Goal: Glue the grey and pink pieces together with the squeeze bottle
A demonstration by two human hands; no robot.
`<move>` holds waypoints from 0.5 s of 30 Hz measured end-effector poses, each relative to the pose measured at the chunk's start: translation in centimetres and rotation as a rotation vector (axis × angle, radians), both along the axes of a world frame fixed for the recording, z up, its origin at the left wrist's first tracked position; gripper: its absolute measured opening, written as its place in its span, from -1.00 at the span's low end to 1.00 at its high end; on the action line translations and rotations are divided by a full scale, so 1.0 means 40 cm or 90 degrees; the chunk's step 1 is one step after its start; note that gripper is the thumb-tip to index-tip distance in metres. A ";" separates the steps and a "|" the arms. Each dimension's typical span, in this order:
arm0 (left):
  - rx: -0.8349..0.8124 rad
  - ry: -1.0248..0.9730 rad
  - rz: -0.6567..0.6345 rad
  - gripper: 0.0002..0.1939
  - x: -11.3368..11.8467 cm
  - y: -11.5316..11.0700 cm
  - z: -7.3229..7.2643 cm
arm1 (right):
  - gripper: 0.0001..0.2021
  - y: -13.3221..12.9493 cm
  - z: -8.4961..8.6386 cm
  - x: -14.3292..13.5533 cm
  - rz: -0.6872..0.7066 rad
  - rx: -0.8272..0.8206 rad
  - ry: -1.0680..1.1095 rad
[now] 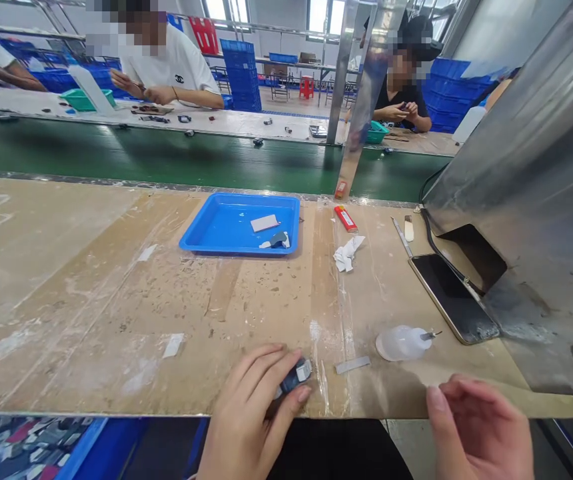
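My left hand [259, 407] rests at the table's front edge, its thumb and fingers closed around a small dark blue piece with a grey-white end [296, 375]. Most of that piece is hidden under my fingers. My right hand [479, 427] hovers beyond the front edge on the right, loosely curled, thumb apart from the fingers, and nothing shows in it. Between the two hands lie a flat grey strip [352, 365] and a translucent squeeze bottle [402, 343], tipped on its side with its thin nozzle pointing right.
A blue tray [196, 233] holds a pale card and small dark scraps. Right of it are a red lighter [346, 219] and crumpled tissue [348, 254]. A phone [454, 298] lies beside a metal housing [541, 267]. Beyond runs a green conveyor [166, 157], with co-workers across it.
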State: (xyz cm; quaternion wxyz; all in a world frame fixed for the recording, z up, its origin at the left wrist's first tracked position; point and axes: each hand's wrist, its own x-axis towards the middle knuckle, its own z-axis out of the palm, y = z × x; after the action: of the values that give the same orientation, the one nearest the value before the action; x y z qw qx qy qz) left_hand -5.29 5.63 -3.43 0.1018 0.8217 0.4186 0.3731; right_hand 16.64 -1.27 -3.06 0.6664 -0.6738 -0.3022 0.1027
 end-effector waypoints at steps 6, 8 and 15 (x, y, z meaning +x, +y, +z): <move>0.026 -0.046 -0.011 -0.87 0.011 0.003 0.007 | -0.35 0.035 -0.052 0.106 0.159 -0.085 0.011; 0.023 -0.040 -0.005 -0.85 0.004 -0.001 0.009 | -0.30 0.051 -0.043 0.106 0.182 -0.143 -0.022; -0.013 -0.005 0.026 -0.83 -0.016 0.005 0.007 | -0.47 0.087 -0.006 0.090 0.271 -0.303 -0.098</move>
State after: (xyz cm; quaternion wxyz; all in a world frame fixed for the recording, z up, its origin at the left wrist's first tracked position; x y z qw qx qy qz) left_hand -5.95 5.83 -3.16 0.1039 0.8105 0.4387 0.3739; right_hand 20.22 2.19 -3.29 0.4287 -0.7382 -0.4533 0.2566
